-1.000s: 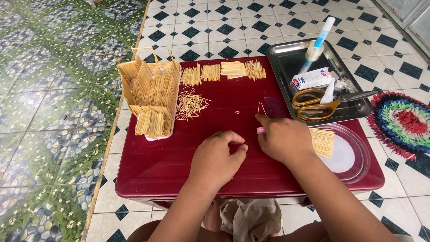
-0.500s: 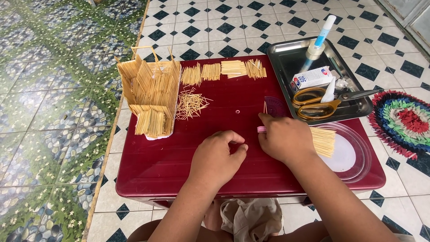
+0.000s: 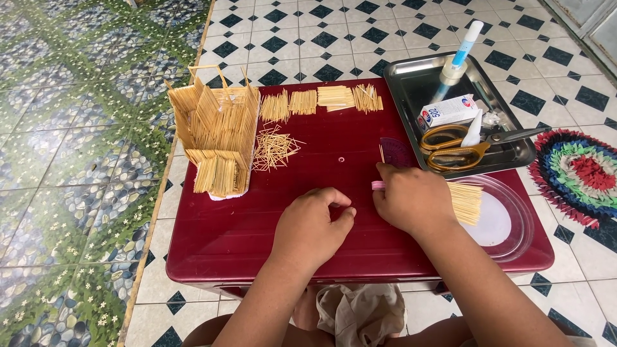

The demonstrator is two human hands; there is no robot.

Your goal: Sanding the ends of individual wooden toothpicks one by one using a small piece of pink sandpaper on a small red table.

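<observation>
My left hand (image 3: 313, 226) rests curled on the red table (image 3: 212, 238), fingertips pinched together; whether anything is between them I cannot tell. My right hand (image 3: 411, 198) is closed on a small pink tool (image 3: 377, 185), near one upright stick (image 3: 382, 153). Just right of it, a clear plate (image 3: 508, 228) holds a bundle of sticks (image 3: 465, 202). The metal tray (image 3: 411, 83) behind holds scissors (image 3: 463, 146), a glue bottle (image 3: 457, 61) and a small box (image 3: 448, 111). A stick house (image 3: 215, 132) stands at far left, loose sticks (image 3: 273, 146) beside it.
</observation>
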